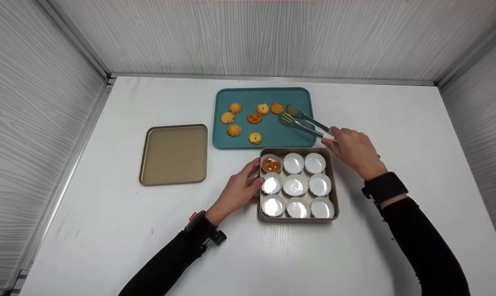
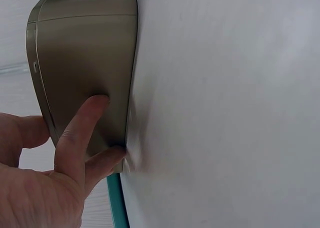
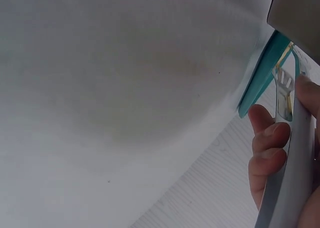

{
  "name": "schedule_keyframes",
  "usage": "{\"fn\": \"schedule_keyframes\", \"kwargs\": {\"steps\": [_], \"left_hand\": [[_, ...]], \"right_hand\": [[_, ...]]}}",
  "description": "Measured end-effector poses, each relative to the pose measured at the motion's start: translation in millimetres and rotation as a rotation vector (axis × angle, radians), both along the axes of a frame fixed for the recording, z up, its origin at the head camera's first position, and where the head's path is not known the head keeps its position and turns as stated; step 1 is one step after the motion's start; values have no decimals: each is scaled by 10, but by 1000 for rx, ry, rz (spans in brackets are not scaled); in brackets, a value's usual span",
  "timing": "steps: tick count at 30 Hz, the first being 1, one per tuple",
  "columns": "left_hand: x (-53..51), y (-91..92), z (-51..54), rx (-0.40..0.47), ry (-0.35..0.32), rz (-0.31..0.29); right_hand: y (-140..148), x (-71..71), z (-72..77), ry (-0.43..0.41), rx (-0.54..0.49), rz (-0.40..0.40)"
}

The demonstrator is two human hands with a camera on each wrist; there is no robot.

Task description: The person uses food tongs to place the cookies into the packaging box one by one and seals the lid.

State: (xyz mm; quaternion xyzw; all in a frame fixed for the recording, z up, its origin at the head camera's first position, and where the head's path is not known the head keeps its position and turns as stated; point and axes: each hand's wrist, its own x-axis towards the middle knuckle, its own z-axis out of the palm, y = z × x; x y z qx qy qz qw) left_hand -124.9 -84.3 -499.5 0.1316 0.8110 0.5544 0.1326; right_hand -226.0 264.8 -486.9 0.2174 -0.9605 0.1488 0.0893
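My left hand [image 1: 237, 190] holds the left wall of a square gold-brown tin [image 1: 299, 220], thumb at the rim and fingers against the outer side [image 2: 80, 53]. Rows of white paper cups [image 1: 296, 186] fill the tin. A brown pretzel-shaped cookie [image 1: 271, 165] lies in the far-left cup. In my right hand [image 1: 352, 150] is a pair of metal tongs [image 1: 309, 127], seen close up in the right wrist view [image 3: 297, 158]. Their slotted tips stand apart over a teal tray [image 1: 301, 96], beside a round cookie [image 1: 277, 108]. Whether anything lies under the tips, I cannot tell.
Several more cookies are spread over the tray, among them a pretzel-shaped one [image 1: 254, 118] and a swirled one [image 1: 234, 130]. A shallow gold-brown lid [image 1: 174, 155] lies to the left on the white table [image 1: 108, 230]. Grey wood-grain panels [image 1: 248, 41] border the table.
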Motion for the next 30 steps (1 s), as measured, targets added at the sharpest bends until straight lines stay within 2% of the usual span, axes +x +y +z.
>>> {"fn": "schedule_keyframes", "kwargs": {"steps": [7,15,30], "left_hand": [[-8,13,-20,-36,26,-3],[3,-4,0,-11,6,-5],[4,-1,5,8,-1,3]], "right_hand": [[63,79,41,29,-30,0],[143,246,168,113,-56,34],[275,650,362,187,-45,86]]}}
